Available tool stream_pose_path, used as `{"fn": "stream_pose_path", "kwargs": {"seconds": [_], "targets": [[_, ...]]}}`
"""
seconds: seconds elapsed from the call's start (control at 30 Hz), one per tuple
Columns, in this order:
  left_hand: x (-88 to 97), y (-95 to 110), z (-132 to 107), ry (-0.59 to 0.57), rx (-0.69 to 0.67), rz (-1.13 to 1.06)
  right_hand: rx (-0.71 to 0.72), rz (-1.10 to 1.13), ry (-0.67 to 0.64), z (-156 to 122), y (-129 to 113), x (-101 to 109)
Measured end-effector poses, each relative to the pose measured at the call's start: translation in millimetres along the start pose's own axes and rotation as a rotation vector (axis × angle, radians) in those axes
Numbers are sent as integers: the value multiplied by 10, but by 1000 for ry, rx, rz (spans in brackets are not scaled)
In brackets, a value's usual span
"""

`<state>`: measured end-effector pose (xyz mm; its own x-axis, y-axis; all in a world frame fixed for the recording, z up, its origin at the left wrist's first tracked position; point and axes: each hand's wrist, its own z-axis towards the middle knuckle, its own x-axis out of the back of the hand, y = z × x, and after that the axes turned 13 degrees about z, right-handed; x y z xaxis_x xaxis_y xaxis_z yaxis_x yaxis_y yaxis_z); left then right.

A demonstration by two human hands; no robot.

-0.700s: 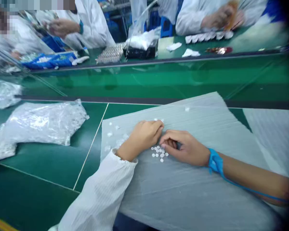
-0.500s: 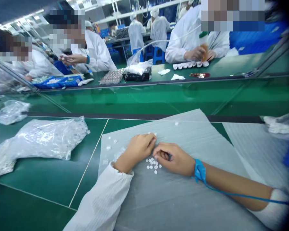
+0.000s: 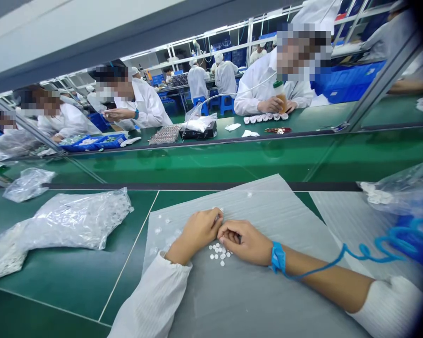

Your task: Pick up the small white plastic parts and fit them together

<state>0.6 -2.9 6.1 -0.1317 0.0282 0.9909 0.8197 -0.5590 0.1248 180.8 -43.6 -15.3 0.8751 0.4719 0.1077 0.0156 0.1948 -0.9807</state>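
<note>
One head-worn camera looks forward and slightly down across the green surface. The left hand and right hand sit close, low in frame, with co-workers far beyond.

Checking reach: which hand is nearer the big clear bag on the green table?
Left. The left hand lies right of the bag; the right hand lies farther right, beyond it.

Left hand curled, touching curled right hand.
</note>
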Motion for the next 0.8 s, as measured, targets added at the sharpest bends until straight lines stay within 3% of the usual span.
{"fn": "stream_pose_path", "kwargs": {"seconds": [0.53,0.8], "targets": [[-40,-13,-31,44,6,-2,-69,105,19,27,-3,-2],[-30,-15,-33,103,-27,24,-68,352,286,62,72,37]]}}
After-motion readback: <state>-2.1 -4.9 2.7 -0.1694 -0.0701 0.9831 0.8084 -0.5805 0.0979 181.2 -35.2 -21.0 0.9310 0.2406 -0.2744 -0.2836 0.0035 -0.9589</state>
